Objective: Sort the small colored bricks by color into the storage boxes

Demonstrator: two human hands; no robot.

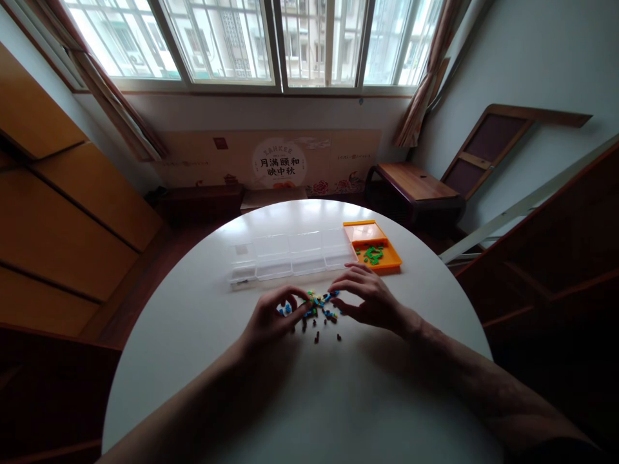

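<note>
A small pile of tiny building bricks (pixel 316 303) in blue, green, yellow and dark brown lies on the white table between my hands. My left hand (pixel 271 317) is at the pile's left side, its thumb and index fingertip brought together over the bricks; what they pinch is too small to make out. At the right side, my right hand (pixel 371 299) is curved, thumb and fingers apart, with its fingertips near a few dark blue bricks. Some blue bricks (pixel 286 309) show beneath my left fingers. Loose brown bricks (pixel 316 337) are scattered on the near side.
Behind the pile lies a clear plastic compartment box (pixel 290 254). An orange tray (pixel 394 261) holding green pieces adjoins its right end. The round white table (pixel 193 374) has a curved edge. Beyond it are a wooden stool (pixel 416 180) and a window.
</note>
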